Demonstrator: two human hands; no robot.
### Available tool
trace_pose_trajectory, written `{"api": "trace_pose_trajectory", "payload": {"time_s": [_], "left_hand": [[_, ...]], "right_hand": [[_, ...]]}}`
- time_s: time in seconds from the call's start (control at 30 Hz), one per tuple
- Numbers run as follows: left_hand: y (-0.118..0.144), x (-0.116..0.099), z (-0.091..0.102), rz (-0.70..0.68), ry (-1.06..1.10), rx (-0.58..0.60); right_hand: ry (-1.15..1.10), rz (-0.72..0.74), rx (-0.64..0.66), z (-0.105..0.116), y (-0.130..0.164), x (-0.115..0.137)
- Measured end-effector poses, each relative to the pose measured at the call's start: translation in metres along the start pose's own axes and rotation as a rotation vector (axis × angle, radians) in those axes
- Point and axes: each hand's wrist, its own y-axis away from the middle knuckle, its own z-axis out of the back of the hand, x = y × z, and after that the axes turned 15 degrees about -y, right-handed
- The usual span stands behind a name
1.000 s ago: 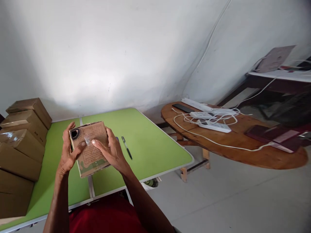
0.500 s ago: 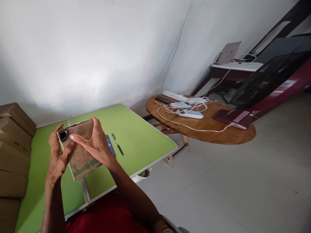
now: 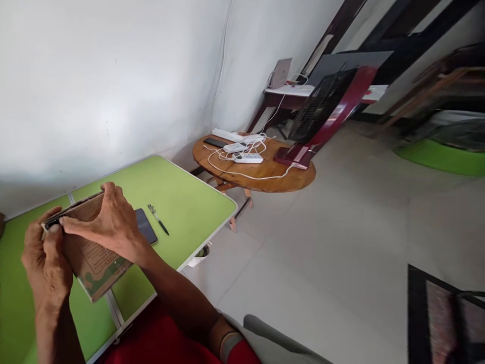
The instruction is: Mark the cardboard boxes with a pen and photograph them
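Small printed cardboard box (image 3: 94,253) held up above the green folding table (image 3: 182,202), near its front edge, gripped from both sides. Left hand (image 3: 45,263) wrapped round the left end, thumb pressed on the top corner; right hand (image 3: 109,225) laid over the upper edge, fingers curled down and index finger stretched along the rim toward the left thumb. Both hands closed on the cardboard, neither spread.

Risk of a slip: held by the edges only and tilted (lower corner hanging free over the table seam), so easy to twist out under a loosened grip. Directly beneath and just beside, a dark phone (image 3: 146,227) and a pen (image 3: 159,220); a dropped box likely to strike the phone or knock the pen toward the table edge. Too hard a squeeze likely to crease the thin cardboard. Contents impossible to tell.
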Motion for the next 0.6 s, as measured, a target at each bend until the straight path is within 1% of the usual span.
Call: {"api": "trace_pose_trajectory", "payload": {"time_s": [0.07,0.17,0.27,0.37,0.5,0.53,0.6], "left_hand": [[-0.003,-0.007,0.000,0.009,-0.027,-0.003],[-0.007,-0.008,-0.001,0.000,-0.047,0.035],[-0.008,-0.005,-0.004,-0.035,-0.055,0.076],[-0.008,-0.007,-0.008,-0.078,-0.057,0.096],[-0.010,-0.015,-0.012,-0.061,-0.048,0.107],[-0.011,-0.016,-0.012,-0.062,-0.044,0.119],[-0.013,-0.014,-0.011,-0.068,-0.034,0.182]], "right_hand": [[-0.007,0.013,-0.006,-0.001,-0.003,-0.001],[-0.022,0.023,-0.027,0.003,-0.005,-0.002],[-0.011,-0.011,-0.023,0.011,-0.004,0.000],[0.012,-0.047,-0.010,0.019,-0.002,0.005],[0.020,-0.060,0.001,0.024,-0.003,0.005],[0.008,-0.055,-0.001,0.025,-0.004,0.004],[-0.034,-0.040,-0.012,0.026,-0.004,0.000]]}}
